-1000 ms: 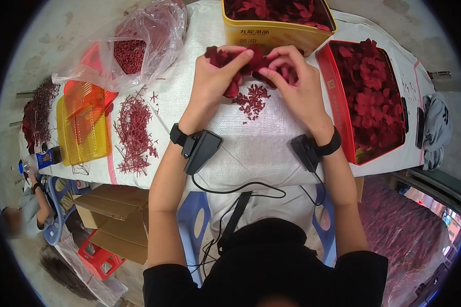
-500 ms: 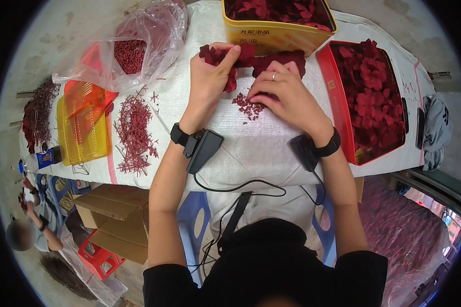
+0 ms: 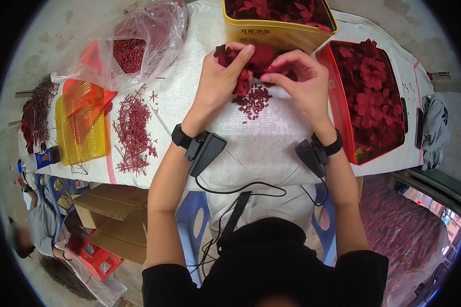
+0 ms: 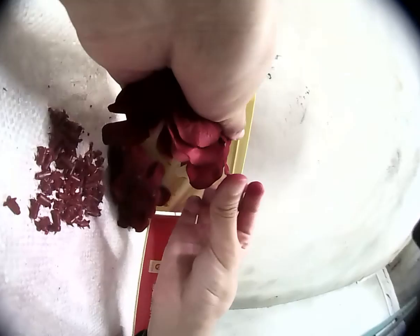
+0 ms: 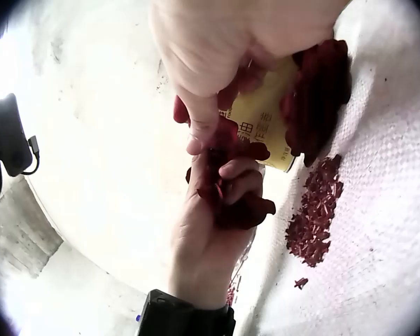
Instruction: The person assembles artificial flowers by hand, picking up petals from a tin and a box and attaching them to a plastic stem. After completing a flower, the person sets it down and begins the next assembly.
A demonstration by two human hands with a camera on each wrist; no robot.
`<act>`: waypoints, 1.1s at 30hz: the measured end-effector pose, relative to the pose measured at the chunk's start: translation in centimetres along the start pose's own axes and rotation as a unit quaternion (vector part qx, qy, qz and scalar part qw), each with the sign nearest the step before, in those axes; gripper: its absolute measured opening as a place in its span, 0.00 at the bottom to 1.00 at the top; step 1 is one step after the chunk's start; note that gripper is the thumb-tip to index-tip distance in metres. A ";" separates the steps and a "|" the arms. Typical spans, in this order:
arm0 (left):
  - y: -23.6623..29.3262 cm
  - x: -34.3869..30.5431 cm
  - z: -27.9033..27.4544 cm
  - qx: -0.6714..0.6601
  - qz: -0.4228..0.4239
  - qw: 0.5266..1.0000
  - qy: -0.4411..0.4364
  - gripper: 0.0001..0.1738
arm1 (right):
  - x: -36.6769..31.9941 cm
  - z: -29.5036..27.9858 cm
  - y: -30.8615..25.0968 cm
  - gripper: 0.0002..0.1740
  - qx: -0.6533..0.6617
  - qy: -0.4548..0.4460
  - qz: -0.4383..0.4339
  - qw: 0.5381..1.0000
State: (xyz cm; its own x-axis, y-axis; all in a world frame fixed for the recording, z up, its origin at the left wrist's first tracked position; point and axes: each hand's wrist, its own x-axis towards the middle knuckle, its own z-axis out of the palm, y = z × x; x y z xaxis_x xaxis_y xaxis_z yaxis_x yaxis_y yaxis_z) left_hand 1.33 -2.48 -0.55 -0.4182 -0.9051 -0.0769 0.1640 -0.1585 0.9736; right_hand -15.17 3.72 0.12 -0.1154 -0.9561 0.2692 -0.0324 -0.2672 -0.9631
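Observation:
My left hand (image 3: 217, 84) grips several dark red cloth-like flowers (image 3: 261, 57), thumb on top, petals sticking out past the fingers. Close on its right, my right hand (image 3: 307, 87) pinches the edge of a flower between thumb and forefinger, as the left wrist view shows at the petal (image 4: 208, 164). More dark red petals (image 5: 322, 98) lie on the cloth behind the right hand. Just below both hands is a small heap of short dark red bits (image 3: 252, 104) on the white woven cloth (image 3: 256, 153).
Behind the hands stands a yellow tin (image 3: 276, 37) of red flowers; a red tin (image 3: 338, 102), also full, is at right. To the left are red stems (image 3: 133, 133), a yellow plastic basket (image 3: 82, 146), a clear bag (image 3: 161, 38) and a bottle (image 3: 36, 161). Another person (image 3: 43, 225) sits far left.
My right hand dipped over the heap of bits, then rose back to the flowers by my left hand. The left hand shifted slightly right, keeping its flowers. The other person moved.

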 end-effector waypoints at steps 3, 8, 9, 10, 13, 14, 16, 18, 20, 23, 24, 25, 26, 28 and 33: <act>-0.1 -0.1 0.3 0.012 0.013 1.000 -0.015 0.12 | 0.0 -0.1 0.0 0.11 -0.011 0.025 -0.031 0.999; 0.0 -0.3 0.7 0.026 0.030 0.999 -0.026 0.11 | 0.0 -0.3 0.0 0.11 -0.067 0.036 -0.035 0.996; 0.1 -0.3 0.8 0.028 0.034 0.999 -0.025 0.11 | 0.0 -0.3 0.0 0.11 -0.072 0.037 -0.030 0.996; 0.2 -0.3 0.8 0.030 0.038 0.999 -0.024 0.11 | 0.0 -0.3 0.0 0.11 -0.077 0.037 -0.024 0.996; 0.4 -0.4 0.8 0.034 0.041 0.998 -0.029 0.11 | 0.0 -0.2 -0.1 0.11 -0.073 0.037 -0.029 0.996; 0.4 -0.4 0.8 0.034 0.040 0.998 -0.031 0.11 | 0.0 -0.3 -0.1 0.11 -0.085 0.036 -0.034 0.995; 0.4 -0.4 0.8 0.043 0.049 0.997 -0.035 0.12 | 0.1 -0.4 0.0 0.11 -0.109 0.034 -0.045 0.992; 0.6 -0.4 0.8 0.048 0.045 0.997 -0.038 0.12 | 0.0 -0.3 -0.1 0.11 -0.095 0.038 -0.033 0.994; 0.9 -0.6 0.8 0.047 0.028 0.998 -0.043 0.12 | -0.1 -0.2 -0.4 0.11 -0.093 0.039 -0.027 0.995; 1.0 -0.7 0.7 0.033 0.014 0.998 -0.057 0.11 | 0.0 -0.2 -0.5 0.12 -0.104 0.035 -0.027 0.994; 1.0 -0.7 0.7 0.035 0.015 0.997 -0.059 0.11 | -0.1 -0.2 -0.5 0.12 -0.106 0.033 -0.027 0.993; 1.0 -0.7 0.8 0.037 0.017 0.997 -0.062 0.11 | -0.1 -0.2 -0.5 0.12 -0.107 0.031 -0.027 0.993; 1.0 -0.7 0.8 0.039 0.018 0.997 -0.064 0.11 | -0.1 -0.2 -0.4 0.13 -0.087 0.027 -0.015 0.996; 0.9 -0.7 0.9 0.039 0.025 0.997 -0.058 0.11 | -0.1 -0.2 -0.3 0.14 -0.048 0.019 0.009 0.999; 0.8 -0.8 0.9 0.052 0.032 0.997 -0.050 0.10 | 0.2 -0.1 -0.1 0.18 -0.106 0.067 -0.014 0.992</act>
State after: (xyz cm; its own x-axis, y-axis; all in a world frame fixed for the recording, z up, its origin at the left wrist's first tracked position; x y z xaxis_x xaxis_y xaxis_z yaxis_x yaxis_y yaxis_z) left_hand 0.98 -1.55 0.51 -0.4969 -0.8678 0.0031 0.1014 -0.0545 0.9934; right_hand -15.29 3.59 0.25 -0.2417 -0.9206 0.3066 -0.2438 -0.2482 -0.9375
